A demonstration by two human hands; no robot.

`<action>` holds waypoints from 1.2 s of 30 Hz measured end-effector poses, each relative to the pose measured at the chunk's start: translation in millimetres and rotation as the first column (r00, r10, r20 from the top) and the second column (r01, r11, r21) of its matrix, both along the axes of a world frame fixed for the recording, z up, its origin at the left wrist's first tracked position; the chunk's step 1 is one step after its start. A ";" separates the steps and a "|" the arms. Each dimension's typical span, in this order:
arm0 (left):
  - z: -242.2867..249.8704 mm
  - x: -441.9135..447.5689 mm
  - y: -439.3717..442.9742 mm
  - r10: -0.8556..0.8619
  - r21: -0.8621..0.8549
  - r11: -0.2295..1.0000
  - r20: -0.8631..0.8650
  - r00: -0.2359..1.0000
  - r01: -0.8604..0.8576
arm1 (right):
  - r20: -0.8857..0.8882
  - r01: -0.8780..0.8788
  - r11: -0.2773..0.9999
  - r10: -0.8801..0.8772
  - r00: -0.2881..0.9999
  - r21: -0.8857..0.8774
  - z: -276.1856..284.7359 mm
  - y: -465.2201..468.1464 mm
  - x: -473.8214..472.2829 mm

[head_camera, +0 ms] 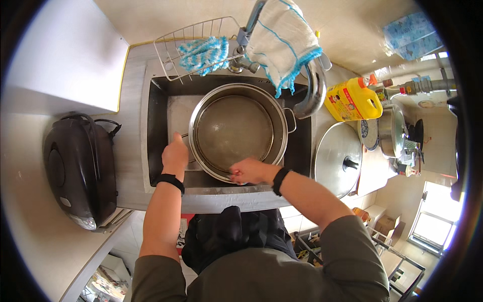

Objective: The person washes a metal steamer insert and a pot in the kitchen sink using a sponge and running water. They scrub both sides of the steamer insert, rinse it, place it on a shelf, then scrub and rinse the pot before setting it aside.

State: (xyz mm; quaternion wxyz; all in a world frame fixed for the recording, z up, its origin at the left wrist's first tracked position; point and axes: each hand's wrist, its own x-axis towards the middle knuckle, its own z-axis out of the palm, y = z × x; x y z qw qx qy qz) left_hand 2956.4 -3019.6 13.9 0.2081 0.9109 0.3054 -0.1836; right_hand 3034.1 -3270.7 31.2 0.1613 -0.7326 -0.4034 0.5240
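Note:
A large stainless steel pot (236,136) sits in the sink (177,113), with a shallow layer of water or a wet sheen over its bottom. My left hand (176,153) is closed around the pot's left wire handle, which it mostly covers. At the near rim, my right hand (249,171) is bent over the edge with its fingers curled. A small bluish bit shows beneath those fingers, but what it is stays hidden. The pot's right loop handle (291,120) is free. Above the pot's right side curves the chrome faucet (315,90), a white cloth with blue edging (281,41) draped over it.
A wire rack (166,56) behind the sink holds a blue-and-white striped cloth (205,54). To the right are a yellow detergent jug (353,100) and a pot lid (336,154) with a black knob. A black rice cooker (81,170) stands on the left.

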 end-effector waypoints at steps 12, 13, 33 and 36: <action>-6.5 0.6 3.2 -0.052 0.090 0.995 0.034 0.998 0.049 | -0.144 0.143 0.990 -0.139 0.980 0.018 -11.0 21.1 -7.2; -6.0 0.7 3.1 -0.043 0.065 0.997 0.032 0.999 0.041 | -0.141 0.154 0.982 -0.138 0.980 0.108 -13.1 25.5 -8.6; -1.6 -0.7 2.5 0.002 0.015 1.000 0.007 1.000 -0.002 | -0.145 0.079 0.988 -0.098 0.984 -0.132 -19.2 24.0 -7.3; -0.9 -0.5 2.2 0.015 0.020 1.000 0.014 1.000 -0.015 | -0.162 0.137 0.986 -0.151 0.975 -0.096 -22.0 22.5 -8.2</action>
